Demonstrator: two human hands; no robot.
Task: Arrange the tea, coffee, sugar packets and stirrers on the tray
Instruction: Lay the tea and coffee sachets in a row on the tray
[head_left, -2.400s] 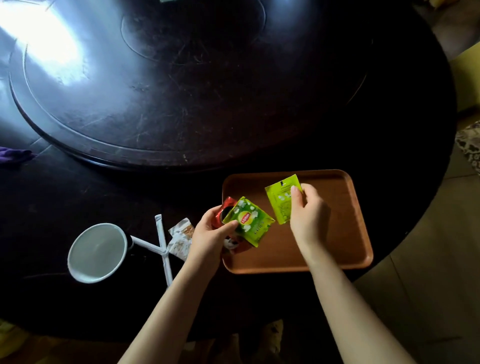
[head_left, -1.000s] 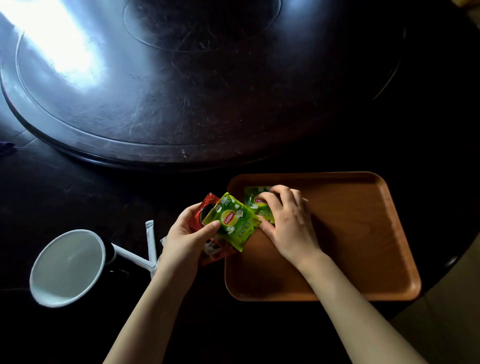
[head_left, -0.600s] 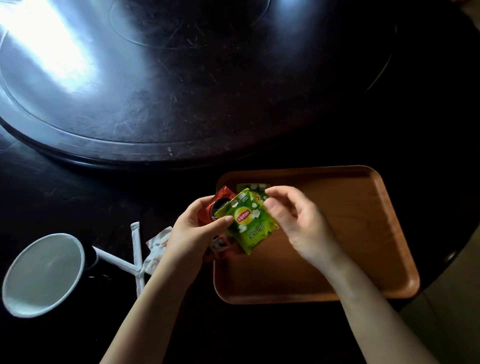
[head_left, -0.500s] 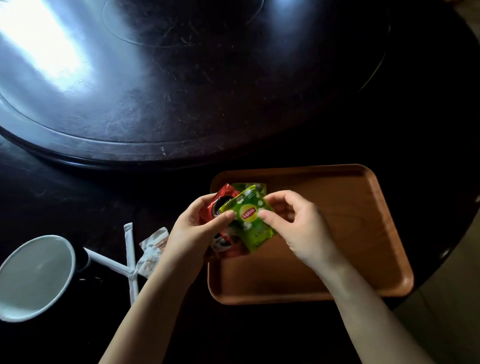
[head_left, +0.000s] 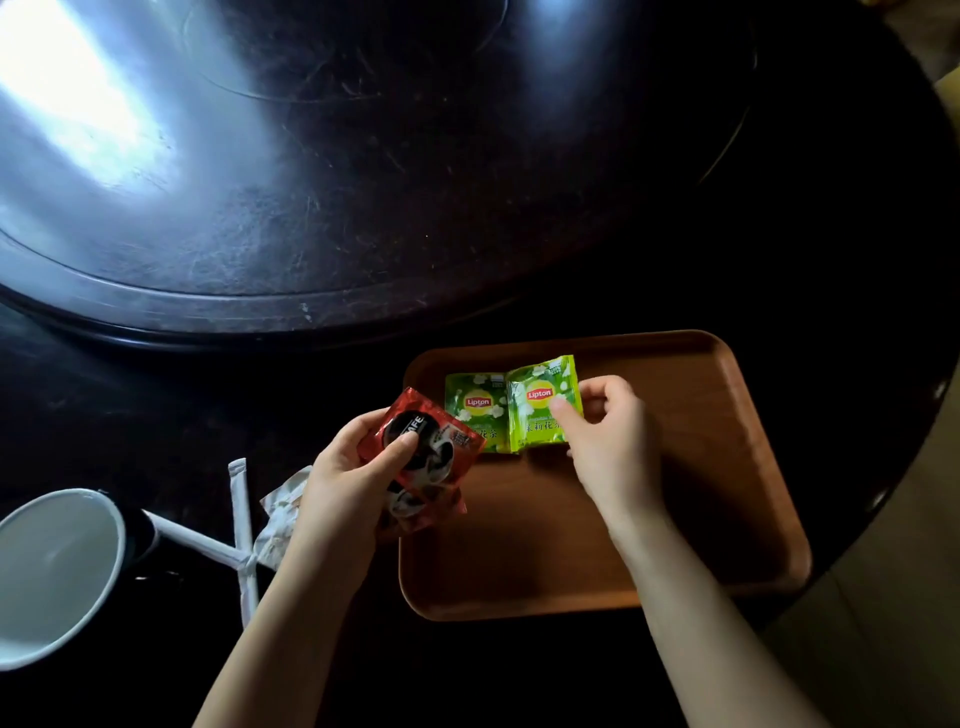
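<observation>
A: What do we have in our right hand (head_left: 605, 441)?

B: A green tea packet (head_left: 543, 410), pinched at its right edge between thumb and fingers, so most of it sticks out left of the grip. It sits over the far left corner of the tray (head_left: 727, 467), and its left edge overlaps a second tea packet (head_left: 475, 410) lying flat there. Whether ours touches the tray floor, we cannot tell.

A: And our left hand (head_left: 358, 478)?

B: Closed on red coffee packets (head_left: 426, 462), thumb pressed on top, fingers beneath. They hang over the tray's left rim, poking out past the grip toward the tray.

A: What lies left of the tray?

B: On the dark surface (head_left: 156, 405), two white stirrers (head_left: 228, 540) crossed, a pale packet (head_left: 283, 512) partly behind our left wrist, and a white cup (head_left: 49, 571) farther left.
</observation>
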